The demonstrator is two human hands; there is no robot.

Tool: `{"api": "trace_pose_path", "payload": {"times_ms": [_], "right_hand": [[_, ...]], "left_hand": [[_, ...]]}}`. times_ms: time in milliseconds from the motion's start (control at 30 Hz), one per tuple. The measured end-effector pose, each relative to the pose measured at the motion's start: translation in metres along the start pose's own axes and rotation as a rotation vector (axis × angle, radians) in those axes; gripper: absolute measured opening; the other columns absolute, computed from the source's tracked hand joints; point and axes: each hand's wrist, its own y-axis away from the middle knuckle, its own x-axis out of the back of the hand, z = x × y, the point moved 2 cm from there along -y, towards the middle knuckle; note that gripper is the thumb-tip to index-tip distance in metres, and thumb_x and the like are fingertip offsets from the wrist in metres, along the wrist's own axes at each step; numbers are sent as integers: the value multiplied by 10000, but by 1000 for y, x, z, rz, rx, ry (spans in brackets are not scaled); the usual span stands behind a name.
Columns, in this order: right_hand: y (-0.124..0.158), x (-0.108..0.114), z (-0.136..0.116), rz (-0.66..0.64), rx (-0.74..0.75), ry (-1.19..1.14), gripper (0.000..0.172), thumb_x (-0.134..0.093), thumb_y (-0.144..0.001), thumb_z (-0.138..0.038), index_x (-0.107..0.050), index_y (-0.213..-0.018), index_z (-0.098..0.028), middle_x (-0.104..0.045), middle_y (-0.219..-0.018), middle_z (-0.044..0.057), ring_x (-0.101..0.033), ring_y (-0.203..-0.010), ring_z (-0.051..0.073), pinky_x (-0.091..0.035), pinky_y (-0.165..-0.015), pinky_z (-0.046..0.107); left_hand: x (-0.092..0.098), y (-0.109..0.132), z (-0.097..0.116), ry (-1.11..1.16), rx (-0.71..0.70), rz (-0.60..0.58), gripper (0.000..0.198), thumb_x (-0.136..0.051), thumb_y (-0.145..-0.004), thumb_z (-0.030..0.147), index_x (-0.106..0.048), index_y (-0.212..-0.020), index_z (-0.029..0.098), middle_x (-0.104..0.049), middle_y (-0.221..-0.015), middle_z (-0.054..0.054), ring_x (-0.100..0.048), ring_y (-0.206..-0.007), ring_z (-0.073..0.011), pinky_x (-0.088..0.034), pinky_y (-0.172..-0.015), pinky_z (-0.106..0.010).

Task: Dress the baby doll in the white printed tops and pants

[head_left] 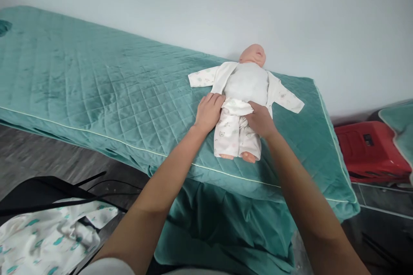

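A baby doll lies on its back on a green quilted bed cover, its head near the wall. It wears a white long-sleeved jacket, open at the front over a plain white torso. White printed pants cover its legs, and the feet stick out of the cuffs. My left hand is closed at one side of the waistband, its fingertips partly hidden by the cloth. On the other side, my right hand grips the waistband, thumb and fingers pressed into the bunched fabric.
The green bed cover runs along a pale wall. At lower left, a white patterned cloth lies on a black item with thin straps. A red plastic object stands beyond the bed's right end.
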Motion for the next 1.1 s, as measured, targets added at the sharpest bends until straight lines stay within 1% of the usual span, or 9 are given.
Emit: {"api": "trace_pose_path", "payload": {"times_ms": [100,233,400,567,733,867,933,1000,1100], "right_hand": [[-3,-3,-2,24,-70,68,127,-497,-856,-266,-542,-742,-233,-682,-779,62,-585,-767,235,-399,-691,316],[-2,-6,-4,67,-106,91,127,-468,-864,-243,-533,-755,-237,-683,-798,73,-595,-786,246,-397,-697,318],[3,-6,-3,63,-65,-55,158,-556,-846,-349,-624,-806,-213,-726,-852,62,-616,-830,241,-424,-725,310],[3,-2,-1,-11,-102,-211,238,-635,-796,-417,-666,-889,-200,-715,-875,38,-620,-866,239,-441,-768,324],[6,2,-1,-93,-78,-453,327,-699,-773,-482,-634,-936,-206,-670,-896,3,-594,-867,198,-463,-789,304],[11,4,7,-146,-37,-681,484,-737,-770,-571,-628,-1086,-220,-686,-1079,41,-622,-1004,214,-493,-859,308],[12,4,14,-156,-35,-762,539,-721,-776,-611,-619,-1148,-235,-681,-1165,59,-632,-1050,225,-506,-881,321],[14,3,22,-127,-61,-803,538,-659,-817,-647,-616,-1175,-248,-681,-1177,59,-644,-1032,224,-518,-872,331],[16,1,28,-33,-103,-752,488,-553,-888,-648,-637,-1161,-252,-696,-1114,44,-648,-996,222,-528,-852,347]], "left_hand": [[1,2,0,-5,18,-12,309,-409,-1016,210,-635,-1224,183,-692,-1202,-121,-561,-1118,-289,-410,-923,-401],[1,3,1,-19,29,-16,318,-397,-1016,193,-633,-1229,182,-689,-1211,-119,-562,-1114,-287,-413,-912,-400],[-2,-8,-1,-39,59,-1,293,-432,-1016,252,-632,-1217,176,-682,-1187,-130,-561,-1093,-299,-422,-907,-410],[-7,-17,-4,14,47,8,276,-460,-987,196,-632,-1203,186,-680,-1173,-120,-569,-1087,-283,-440,-946,-382],[-6,-13,-8,184,81,-2,313,-460,-929,114,-631,-1174,209,-678,-1174,-91,-582,-1125,-251,-460,-975,-353],[-2,-12,-10,345,185,21,315,-501,-864,108,-640,-1116,236,-681,-1163,-62,-594,-1138,-229,-472,-968,-335],[0,-13,-12,473,236,58,276,-539,-827,120,-650,-1054,228,-691,-1105,-50,-613,-1070,-215,-483,-939,-323],[2,-14,-15,637,281,116,215,-562,-819,151,-656,-1001,216,-698,-1046,-43,-629,-1002,-196,-491,-894,-301],[-1,-15,-28,840,436,277,151,-516,-902,258,-634,-980,206,-700,-1032,-45,-642,-1003,-177,-493,-873,-277]]}}
